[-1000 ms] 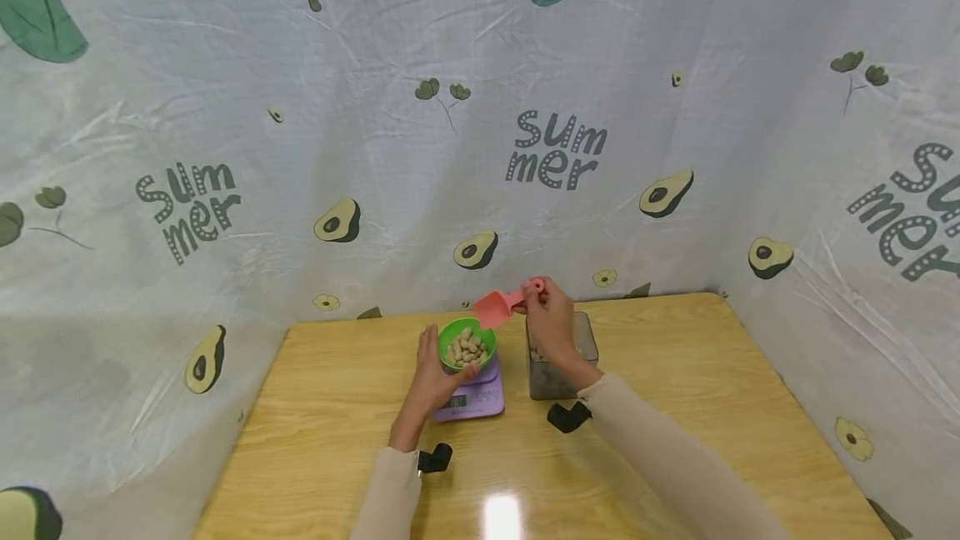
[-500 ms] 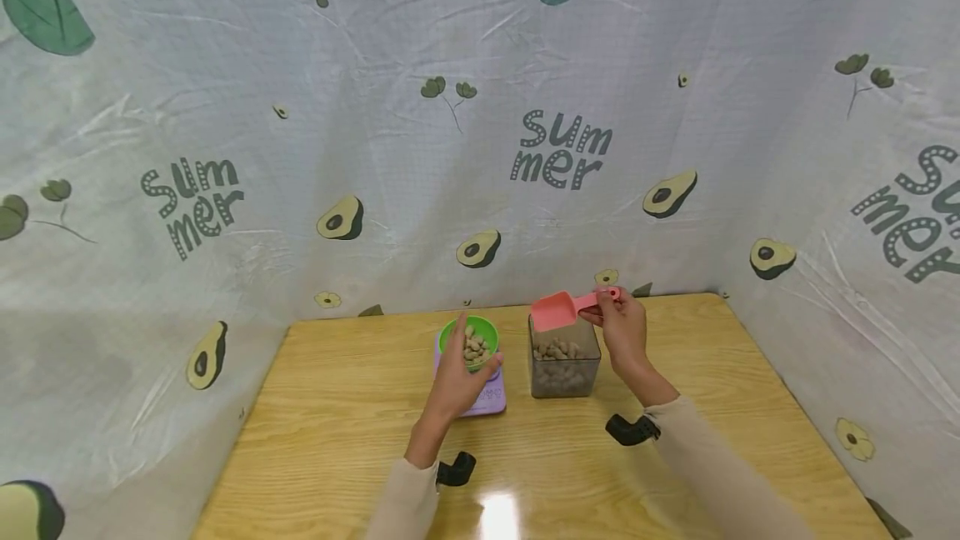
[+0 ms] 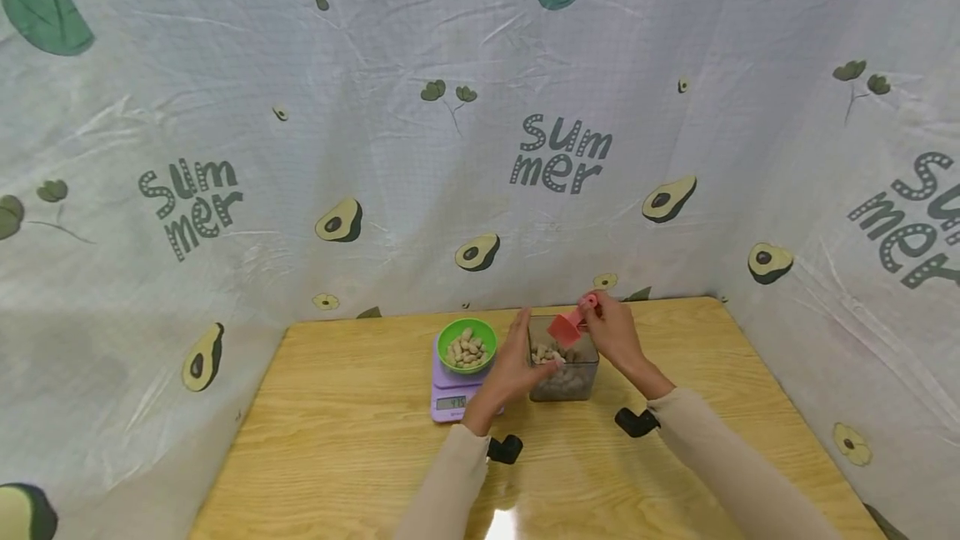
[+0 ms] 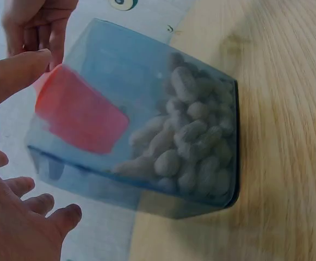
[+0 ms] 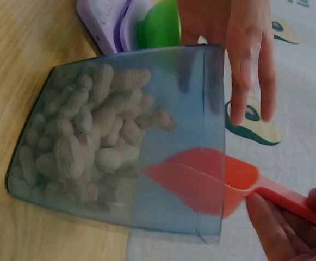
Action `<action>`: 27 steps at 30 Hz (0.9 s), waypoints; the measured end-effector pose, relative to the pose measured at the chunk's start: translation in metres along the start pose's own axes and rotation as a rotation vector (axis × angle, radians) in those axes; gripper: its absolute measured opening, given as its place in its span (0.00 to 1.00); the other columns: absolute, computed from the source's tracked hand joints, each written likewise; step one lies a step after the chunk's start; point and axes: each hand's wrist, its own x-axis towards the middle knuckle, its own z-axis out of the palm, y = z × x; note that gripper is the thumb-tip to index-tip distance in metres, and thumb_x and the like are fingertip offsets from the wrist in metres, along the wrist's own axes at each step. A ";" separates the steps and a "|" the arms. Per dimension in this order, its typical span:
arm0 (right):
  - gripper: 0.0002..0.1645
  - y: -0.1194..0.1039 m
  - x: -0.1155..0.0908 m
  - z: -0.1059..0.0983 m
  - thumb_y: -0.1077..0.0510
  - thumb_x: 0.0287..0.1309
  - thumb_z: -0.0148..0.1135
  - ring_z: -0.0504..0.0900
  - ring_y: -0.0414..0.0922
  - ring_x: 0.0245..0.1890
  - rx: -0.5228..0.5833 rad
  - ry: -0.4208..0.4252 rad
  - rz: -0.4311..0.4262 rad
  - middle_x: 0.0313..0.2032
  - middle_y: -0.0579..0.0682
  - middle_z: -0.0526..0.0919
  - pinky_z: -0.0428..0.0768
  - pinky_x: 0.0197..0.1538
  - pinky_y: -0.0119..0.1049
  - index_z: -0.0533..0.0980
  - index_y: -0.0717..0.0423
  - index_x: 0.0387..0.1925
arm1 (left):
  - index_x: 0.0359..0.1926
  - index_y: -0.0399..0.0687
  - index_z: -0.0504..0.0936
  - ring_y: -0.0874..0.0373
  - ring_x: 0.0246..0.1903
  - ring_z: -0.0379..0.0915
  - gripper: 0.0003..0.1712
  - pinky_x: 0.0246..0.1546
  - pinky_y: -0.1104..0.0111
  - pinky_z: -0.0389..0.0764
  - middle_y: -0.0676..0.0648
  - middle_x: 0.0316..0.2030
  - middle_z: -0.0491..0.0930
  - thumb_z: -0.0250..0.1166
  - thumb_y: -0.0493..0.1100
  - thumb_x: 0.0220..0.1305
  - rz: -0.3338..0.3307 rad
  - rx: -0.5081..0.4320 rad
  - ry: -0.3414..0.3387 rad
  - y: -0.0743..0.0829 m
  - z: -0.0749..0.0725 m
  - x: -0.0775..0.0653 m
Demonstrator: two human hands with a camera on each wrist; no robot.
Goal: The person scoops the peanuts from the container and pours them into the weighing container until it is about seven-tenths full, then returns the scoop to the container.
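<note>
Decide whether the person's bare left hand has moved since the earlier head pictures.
Yes. In the head view, the left hand has shifted rightward, away from the round green bowl, to the translucent grey rectangular box.

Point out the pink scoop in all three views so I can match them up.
Head: pink scoop right of centre, below mid-height, its handle in the right hand.
Left wrist: pink scoop left of centre, above mid-height, seen through the wall of the translucent container.
Right wrist: pink scoop at lower right, its bowl partly inside the container, handle toward the right edge.
Shared landmark: the translucent container, in all three.
</note>
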 end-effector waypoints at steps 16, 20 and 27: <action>0.11 0.006 0.001 0.015 0.59 0.64 0.63 0.85 0.46 0.34 -0.134 -0.241 -0.129 0.38 0.54 0.88 0.84 0.36 0.39 0.82 0.60 0.45 | 0.79 0.53 0.39 0.38 0.70 0.59 0.62 0.65 0.44 0.68 0.44 0.79 0.41 0.71 0.55 0.56 -0.056 -0.098 -0.064 -0.015 0.002 0.010; 0.09 0.003 0.001 0.012 0.57 0.67 0.60 0.78 0.40 0.23 -0.170 -0.184 -0.176 0.29 0.51 0.86 0.75 0.27 0.32 0.82 0.58 0.40 | 0.79 0.55 0.39 0.39 0.73 0.53 0.64 0.67 0.43 0.65 0.43 0.78 0.42 0.70 0.64 0.54 -0.071 -0.096 -0.088 -0.018 0.003 0.011; 0.11 -0.001 0.011 0.021 0.53 0.69 0.57 0.74 0.36 0.24 -0.170 -0.171 -0.190 0.28 0.47 0.84 0.72 0.29 0.31 0.81 0.55 0.39 | 0.79 0.55 0.41 0.42 0.75 0.50 0.63 0.68 0.46 0.65 0.43 0.78 0.43 0.71 0.64 0.54 -0.067 -0.124 -0.094 -0.021 0.003 0.010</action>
